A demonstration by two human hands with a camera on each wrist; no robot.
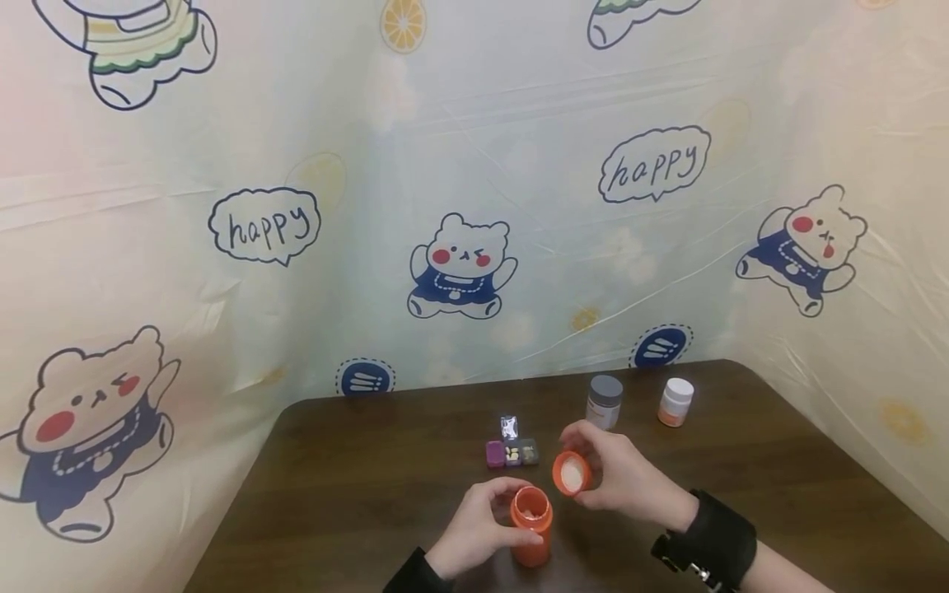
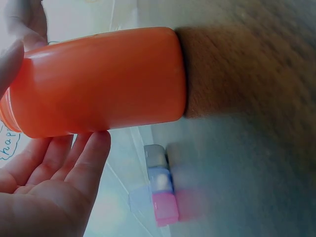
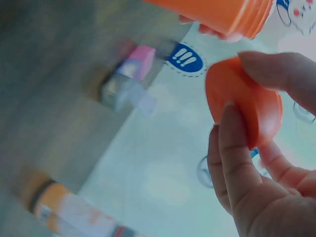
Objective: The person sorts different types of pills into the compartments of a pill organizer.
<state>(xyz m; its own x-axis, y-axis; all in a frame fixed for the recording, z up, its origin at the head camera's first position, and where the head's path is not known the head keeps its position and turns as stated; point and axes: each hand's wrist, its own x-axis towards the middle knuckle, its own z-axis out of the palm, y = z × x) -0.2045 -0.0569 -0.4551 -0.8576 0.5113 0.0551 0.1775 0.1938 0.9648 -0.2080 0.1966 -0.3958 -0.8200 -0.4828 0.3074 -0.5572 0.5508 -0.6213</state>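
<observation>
An orange pill bottle stands uncapped on the table, its mouth facing up, with some pale contents visible inside. My left hand grips it around the upper part, thumb on one side and fingers on the other. To the right of its mouth, my right hand pinches the orange cap in the air, pale underside toward the head camera. Behind the bottle lies a small pill organizer with a purple, a middle and a grey compartment. The middle lid is raised, and white pills show inside.
Beyond my right hand stands a grey-lidded jar, partly hidden by the hand. A white-capped bottle with an orange lower band is farther right. A patterned curtain hangs behind the dark wooden table.
</observation>
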